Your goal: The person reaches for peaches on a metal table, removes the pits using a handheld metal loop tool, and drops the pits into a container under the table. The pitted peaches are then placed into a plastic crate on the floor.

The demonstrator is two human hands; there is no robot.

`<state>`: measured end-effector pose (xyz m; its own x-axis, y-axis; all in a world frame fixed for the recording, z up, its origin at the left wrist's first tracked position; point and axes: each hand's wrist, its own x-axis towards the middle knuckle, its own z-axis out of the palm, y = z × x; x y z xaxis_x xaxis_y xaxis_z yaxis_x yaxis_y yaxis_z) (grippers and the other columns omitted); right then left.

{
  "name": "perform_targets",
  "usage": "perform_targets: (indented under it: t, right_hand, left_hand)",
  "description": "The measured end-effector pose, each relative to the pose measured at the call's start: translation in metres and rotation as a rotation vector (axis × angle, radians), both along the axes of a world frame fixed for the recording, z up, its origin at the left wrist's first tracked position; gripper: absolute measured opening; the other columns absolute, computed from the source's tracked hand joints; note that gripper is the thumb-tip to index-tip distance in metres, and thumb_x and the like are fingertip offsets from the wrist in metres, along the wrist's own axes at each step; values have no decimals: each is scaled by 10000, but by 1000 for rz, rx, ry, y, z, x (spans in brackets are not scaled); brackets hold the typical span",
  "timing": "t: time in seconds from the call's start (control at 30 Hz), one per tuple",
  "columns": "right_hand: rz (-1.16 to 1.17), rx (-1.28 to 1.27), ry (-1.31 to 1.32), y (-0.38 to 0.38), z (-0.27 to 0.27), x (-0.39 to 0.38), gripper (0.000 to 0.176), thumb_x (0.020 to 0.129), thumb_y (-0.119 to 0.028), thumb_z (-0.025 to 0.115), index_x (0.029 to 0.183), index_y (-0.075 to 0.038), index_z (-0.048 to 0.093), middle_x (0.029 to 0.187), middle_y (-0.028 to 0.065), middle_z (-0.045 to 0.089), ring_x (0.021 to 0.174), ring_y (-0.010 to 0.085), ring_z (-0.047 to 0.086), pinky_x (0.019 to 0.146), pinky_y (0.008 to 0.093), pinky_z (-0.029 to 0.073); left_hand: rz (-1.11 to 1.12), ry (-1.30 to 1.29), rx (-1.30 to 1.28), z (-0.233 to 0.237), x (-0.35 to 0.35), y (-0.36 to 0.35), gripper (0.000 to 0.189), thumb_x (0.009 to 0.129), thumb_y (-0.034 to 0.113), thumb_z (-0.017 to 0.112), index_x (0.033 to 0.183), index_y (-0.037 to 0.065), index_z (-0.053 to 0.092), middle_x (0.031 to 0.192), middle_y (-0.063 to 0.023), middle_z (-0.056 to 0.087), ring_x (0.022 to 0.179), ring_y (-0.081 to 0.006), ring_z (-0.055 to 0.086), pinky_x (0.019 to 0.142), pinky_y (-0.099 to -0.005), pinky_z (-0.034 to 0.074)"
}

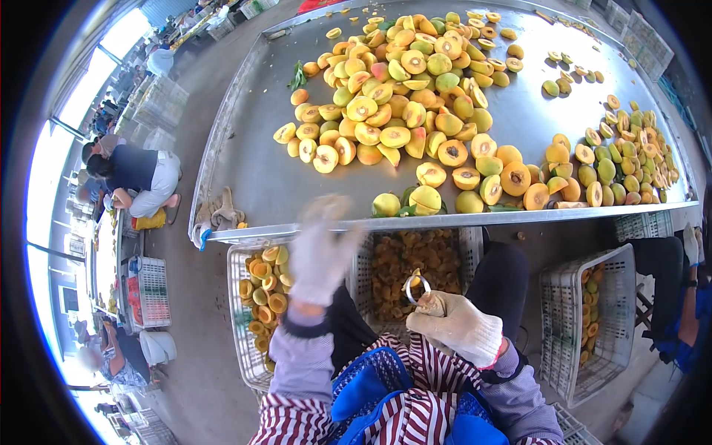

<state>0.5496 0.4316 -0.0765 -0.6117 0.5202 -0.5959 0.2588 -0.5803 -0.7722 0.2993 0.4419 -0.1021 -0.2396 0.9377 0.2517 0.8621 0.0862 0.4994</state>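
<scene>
My left hand [319, 256], in a white work glove, is smeared by motion just below the front edge of the metal table [259, 163]; its fingers are too blurred to read. My right hand [456, 326], gloved too, is closed around the handle of a looped metal pitting tool [410, 288]. A small yellowish bit shows at the loop. Halved yellow peaches [361, 108] lie heaped on the table, cut faces showing stones in many. Beneath my left hand stands a white crate [239, 297] of pitted halves. Between my knees, another crate [361, 278] holds brown stones and scraps.
A pair of used gloves [222, 211] lies on the table's left corner. A smaller peach pile [630, 159] sits at the right end. Another white crate [552, 334] stands to my right, near a seated person's arm [690, 311]. Other people [133, 174] work at the left.
</scene>
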Motion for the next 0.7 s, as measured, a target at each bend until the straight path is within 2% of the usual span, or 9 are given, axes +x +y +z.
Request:
perform_targets:
  t: [0.03,0.13,0.2,0.33,0.4,0.47,0.53,0.6,0.7]
  right_hand:
    - [7,84,-50,1,6,-3,198,881,-222,709,885,-56,601,659,-49,536,538,46,468,496,244,383]
    - [-89,104,-102,5,4,-2,207,881,-234,712,891,-56,608,659,-44,536,537,46,470,494,242,381]
    - [-100,113,-112,5,3,4,211,879,-241,713,895,-55,615,658,-44,534,536,45,465,496,242,381]
    - [-137,27,-148,13,4,18,223,898,-227,722,890,-37,606,719,-66,500,696,26,423,627,236,408]
    - [-167,-132,-128,17,-3,21,217,901,-226,716,910,-39,607,706,-68,497,662,26,433,594,236,396]
    - [-163,-133,-115,17,-9,18,218,906,-227,709,939,-34,615,682,-67,503,607,28,439,548,233,374]
    - [-153,11,-76,16,-12,14,234,910,-239,710,966,-30,620,662,-66,503,570,34,440,524,236,369]
    - [-150,-10,-89,20,-5,10,238,911,-243,713,965,-29,622,670,-64,508,583,36,445,536,241,379]
    - [-145,-19,-105,19,-6,9,244,910,-247,720,961,-28,625,686,-61,518,609,39,454,559,246,395]
  left_hand:
    - [-172,-206,-33,-4,16,19,435,840,255,739,1204,32,657,1340,-191,596,1297,-352,525,1077,-450,422]
    - [-252,13,-109,-15,66,79,567,845,402,726,1293,77,606,1275,-205,636,1206,-354,600,1043,-439,455]
    - [-165,212,-681,-17,83,114,599,851,437,707,1318,84,581,1261,-234,633,1123,-366,644,993,-444,485]
    - [-183,-75,-402,-42,63,121,525,892,430,689,1222,34,592,1037,-163,709,868,-308,713,856,-407,538]
    - [-75,-1197,-278,-50,47,117,546,938,417,665,1278,2,560,999,-96,700,862,-226,701,822,-330,539]
    - [-53,-1153,-298,-51,35,111,546,974,383,640,1324,-21,527,1025,-77,678,927,-181,666,850,-287,532]
    - [-7,-1645,66,-74,23,111,549,987,355,627,1357,-31,502,1100,-113,674,1008,-202,656,900,-304,528]
    - [11,-1528,225,-79,18,106,537,1004,350,604,1365,-35,503,1175,-122,663,1055,-206,650,936,-305,518]
    - [176,-782,83,-53,11,90,536,967,414,639,1310,7,577,1185,-169,689,1046,-251,683,918,-372,529]
